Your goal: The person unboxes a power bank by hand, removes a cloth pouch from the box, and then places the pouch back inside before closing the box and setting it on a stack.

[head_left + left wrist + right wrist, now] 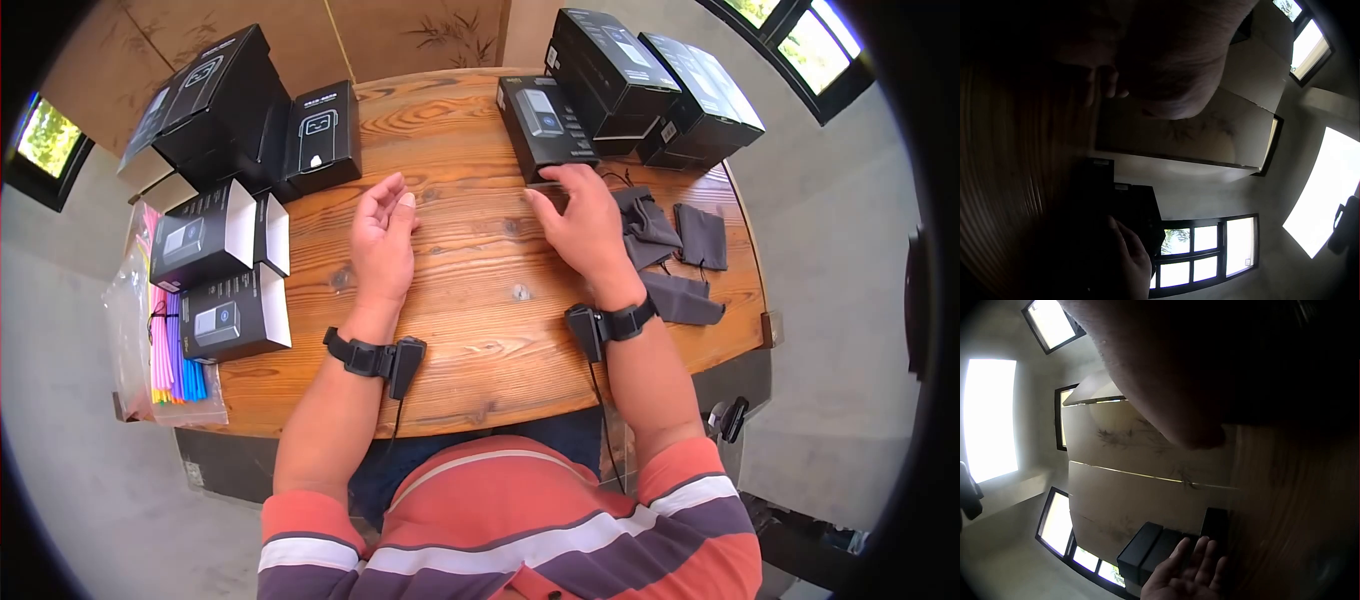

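Note:
My left hand (383, 240) is over the left middle of the wooden table (460, 270), its fingers loosely bent and holding nothing. On the right, my right hand (583, 222) has its fingertips right at the near end of a black box (540, 120) with a device pictured on top. Its thumb is spread apart from the fingers. Beside that hand lie dark grey drawstring pouches (650, 225). The left wrist view has the right hand (1132, 256) low in the picture, before dark boxes. In the right wrist view, the left hand (1188, 575) appears palm-side, with nothing in it.
Larger black boxes (612, 70) are stacked at the back right, more black boxes (210, 100) at the back left. Nearer on the left stand smaller boxes (235, 315) with white ends. A clear bag (125, 330) with colourful sticks (163, 350) lies at the left edge.

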